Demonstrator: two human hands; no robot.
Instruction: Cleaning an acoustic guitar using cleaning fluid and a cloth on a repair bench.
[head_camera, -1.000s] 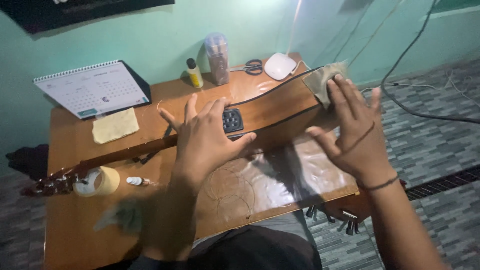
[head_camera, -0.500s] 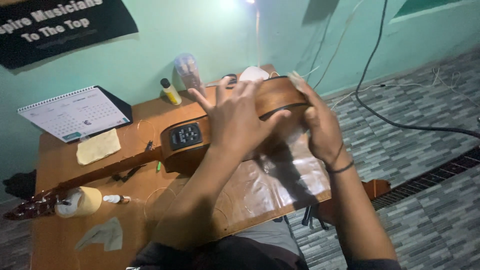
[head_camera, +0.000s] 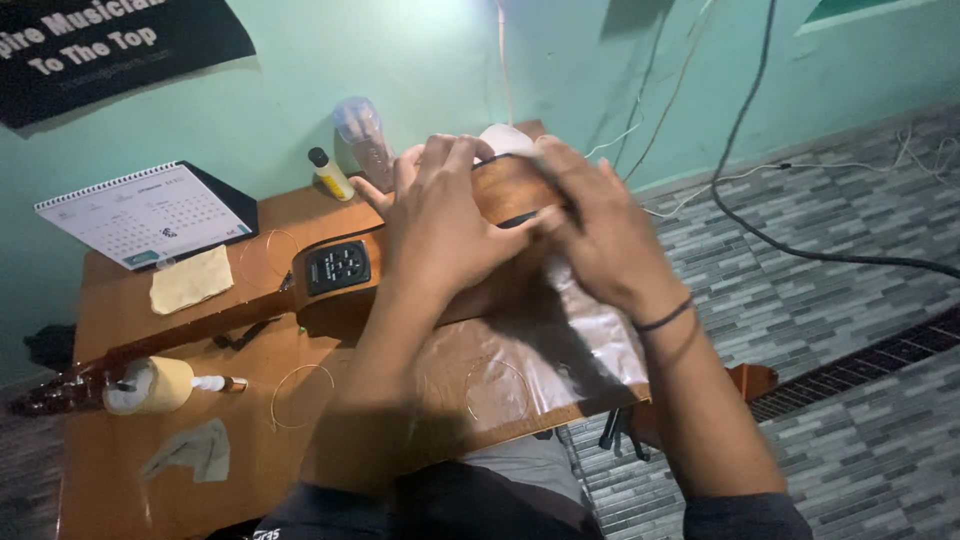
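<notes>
From the head view, the person leans over a wooden table (head_camera: 120, 480), and an acoustic guitar (head_camera: 340, 285) lies on its side across it. I take the guitar as the landmark. Its body stands on edge near the middle of the table, with the black control panel (head_camera: 338, 267) on its side facing up, and its neck runs away to the left edge of the table.

The left hand (head_camera: 445, 225) lies flat on the upper side of the guitar body, fingers spread, palm pressing the wood. The right hand (head_camera: 600, 235) is just beside it at the right end of the body, fingers bent over the edge – both hands touch the guitar and almost touch each other. If the right hand holds something small under its fingers, I cannot tell; it is blurred.

In front of the guitar, toward the person, a clear plastic sheet (head_camera: 590, 345) lies on the table, and thin wire loops (head_camera: 297, 395) lie near it. Behind the guitar, by the green wall, stand a desk calendar (head_camera: 140, 212), a small yellow bottle (head_camera: 330, 175) and a clear plastic bag (head_camera: 362, 135). A yellow cloth (head_camera: 190, 280) lies just behind the neck. In front of the neck – on the left – a roll of tape (head_camera: 150, 385) rests, and a grey rag (head_camera: 190, 452) lies nearer to the person.
</notes>
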